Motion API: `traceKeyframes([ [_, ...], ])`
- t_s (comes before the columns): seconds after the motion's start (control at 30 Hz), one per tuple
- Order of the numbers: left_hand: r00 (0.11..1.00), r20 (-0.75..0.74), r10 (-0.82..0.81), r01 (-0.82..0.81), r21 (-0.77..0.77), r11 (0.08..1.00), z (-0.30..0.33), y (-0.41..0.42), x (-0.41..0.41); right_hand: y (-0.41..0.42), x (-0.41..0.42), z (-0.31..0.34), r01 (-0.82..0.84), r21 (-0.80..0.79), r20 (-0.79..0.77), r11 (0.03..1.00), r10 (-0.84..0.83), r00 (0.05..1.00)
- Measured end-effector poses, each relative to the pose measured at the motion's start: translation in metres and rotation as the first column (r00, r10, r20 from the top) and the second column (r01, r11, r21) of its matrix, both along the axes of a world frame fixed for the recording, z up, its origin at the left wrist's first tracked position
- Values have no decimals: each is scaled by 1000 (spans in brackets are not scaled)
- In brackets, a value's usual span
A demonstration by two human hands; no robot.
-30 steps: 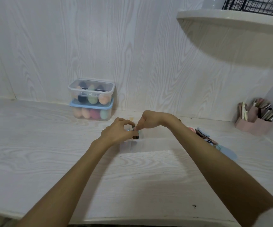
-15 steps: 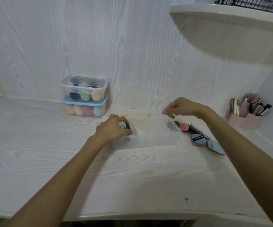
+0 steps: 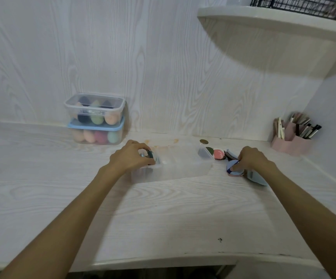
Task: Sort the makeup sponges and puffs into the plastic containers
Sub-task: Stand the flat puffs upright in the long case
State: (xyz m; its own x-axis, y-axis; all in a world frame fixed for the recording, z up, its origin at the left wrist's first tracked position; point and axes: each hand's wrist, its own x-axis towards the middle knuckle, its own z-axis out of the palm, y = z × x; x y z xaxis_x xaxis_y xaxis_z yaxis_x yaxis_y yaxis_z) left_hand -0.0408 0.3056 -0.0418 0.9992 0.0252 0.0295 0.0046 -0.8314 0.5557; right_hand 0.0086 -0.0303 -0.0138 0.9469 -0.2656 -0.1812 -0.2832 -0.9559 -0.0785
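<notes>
A clear open plastic container lies on the white desk in front of me. My left hand is at its left end, fingers curled round dark-edged puffs standing inside it. To the right of the container lies a small pile of flat puffs. My right hand pinches a light blue puff with a dark ribbon, lifting its edge off the pile. A pink puff and a green one lie by the container's right end. Another blue puff lies under my right wrist.
Two lidded containers of egg-shaped sponges are stacked against the wall at the back left: a clear-lidded box on a blue-lidded box. A pink brush holder stands at the back right. A shelf with a black wire basket overhangs.
My right hand left the container, swung right and came down onto the puff pile, where it now pinches the light blue puff. My left hand stayed at the container's left end.
</notes>
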Motion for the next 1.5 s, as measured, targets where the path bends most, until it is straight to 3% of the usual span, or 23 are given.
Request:
traceKeyframes([
  [0.1, 1000, 4, -6, 6, -21, 1000, 0, 3, 0, 7, 1, 12, -32, 64, 76, 997, 27, 997],
  [0.2, 1000, -2, -19, 19, -30, 999, 1, 2, -1, 38, -8, 42, -184, 203, 315, 962, 114, 942],
  [0.3, 1000, -8, -20, 19, -34, 999, 1, 2, -2, 102, -35, 68, -432, 455, 474, 779, 199, 858],
  [0.37, 1000, -5, -23, 22, -40, 999, 1, 3, -1, 140, -46, 72, -517, 487, 483, 704, 276, 831],
  [0.63, 999, -16, -37, 36, -59, 998, 5, 6, -3, 197, -38, 42, -577, 217, 440, 787, 449, 778],
  [0.97, 998, -49, -46, 41, -93, 995, 12, 3, -7, 209, -35, 29, -573, 63, 385, 817, 510, 769],
  [1.17, 990, -107, -89, 72, -153, 986, 5, 6, -1, 194, -29, 24, -587, 241, 327, 773, 504, 799],
  [1.3, 994, -48, -97, 86, -194, 977, 3, 8, 5, 180, -27, 36, -593, 418, 134, 688, 599, 790],
  [1.4, 994, -45, -99, 92, -148, 985, 4, 7, 7, 180, -27, 44, -585, 383, 51, 715, 616, 786],
  [1.5, 993, -86, -87, 78, -101, 992, 5, 5, 8, 189, -28, 43, -570, 302, 67, 764, 579, 812],
])
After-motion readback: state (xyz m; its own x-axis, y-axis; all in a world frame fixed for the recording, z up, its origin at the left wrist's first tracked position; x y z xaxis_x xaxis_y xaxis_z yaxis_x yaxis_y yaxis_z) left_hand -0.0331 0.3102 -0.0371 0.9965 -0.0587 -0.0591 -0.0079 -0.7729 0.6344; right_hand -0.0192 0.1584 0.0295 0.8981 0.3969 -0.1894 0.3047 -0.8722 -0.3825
